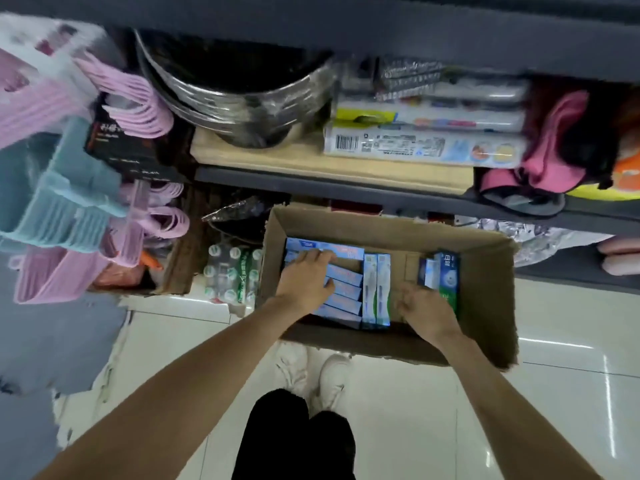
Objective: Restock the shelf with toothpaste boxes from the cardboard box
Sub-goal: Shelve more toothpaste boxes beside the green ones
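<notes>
An open cardboard box (485,306) stands on the floor below the shelf (311,174). Inside lies a row of several blue toothpaste boxes (346,289) at the left, two pale green-white boxes (376,289) on edge in the middle and a few blue and green boxes (443,271) at the right. My left hand (306,278) reaches into the box and lies on the blue row, fingers curling over the boxes' tops. My right hand (426,306) is down in the box beside the green boxes, fingers curled; what it holds is hidden.
The wooden shelf carries stacked metal bowls (242,98) and long toothpaste packs (422,147). Pink and blue hangers (69,202) hang at the left. A pack of bottles (232,275) stands left of the box. Pink slippers (554,161) sit at right. White shoes (311,375) stand on glossy tile.
</notes>
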Available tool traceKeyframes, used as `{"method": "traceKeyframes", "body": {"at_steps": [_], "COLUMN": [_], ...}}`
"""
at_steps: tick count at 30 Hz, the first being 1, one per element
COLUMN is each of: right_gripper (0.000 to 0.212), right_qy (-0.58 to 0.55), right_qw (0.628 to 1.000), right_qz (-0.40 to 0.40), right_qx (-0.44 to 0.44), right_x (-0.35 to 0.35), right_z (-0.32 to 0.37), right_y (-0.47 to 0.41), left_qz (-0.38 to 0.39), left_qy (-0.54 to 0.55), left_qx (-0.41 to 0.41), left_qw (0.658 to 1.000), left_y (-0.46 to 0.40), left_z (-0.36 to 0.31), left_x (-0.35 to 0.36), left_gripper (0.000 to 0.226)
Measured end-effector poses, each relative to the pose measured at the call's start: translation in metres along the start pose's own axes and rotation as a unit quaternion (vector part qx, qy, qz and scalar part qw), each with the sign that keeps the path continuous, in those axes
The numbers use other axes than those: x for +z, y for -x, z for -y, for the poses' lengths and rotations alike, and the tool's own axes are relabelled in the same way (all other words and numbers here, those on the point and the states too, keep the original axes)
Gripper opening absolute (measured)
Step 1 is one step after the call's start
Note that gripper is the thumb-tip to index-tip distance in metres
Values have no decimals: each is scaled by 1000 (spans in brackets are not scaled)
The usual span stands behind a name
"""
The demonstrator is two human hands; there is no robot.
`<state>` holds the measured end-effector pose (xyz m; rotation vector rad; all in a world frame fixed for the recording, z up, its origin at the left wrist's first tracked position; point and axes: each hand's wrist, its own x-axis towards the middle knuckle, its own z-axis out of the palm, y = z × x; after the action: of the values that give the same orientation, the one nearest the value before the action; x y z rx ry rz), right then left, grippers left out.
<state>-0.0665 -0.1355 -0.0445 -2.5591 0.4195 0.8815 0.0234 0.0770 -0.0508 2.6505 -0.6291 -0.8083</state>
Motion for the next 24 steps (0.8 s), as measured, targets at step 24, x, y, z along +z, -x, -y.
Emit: {"method": "traceKeyframes", "body": {"at_steps": [24], "right_gripper": [49], "right_qy": [107], "right_qw": [982], "right_qz": [-81], "right_qx": [-134], "right_x": [83], "right_z": [27], "right_y": [-138], "left_qz": [28], "left_qy": [-345], "left_qx": [50], "left_qw": [937], "left_y": [-139], "left_z": [67], "left_x": [97], "left_gripper": [33]}}
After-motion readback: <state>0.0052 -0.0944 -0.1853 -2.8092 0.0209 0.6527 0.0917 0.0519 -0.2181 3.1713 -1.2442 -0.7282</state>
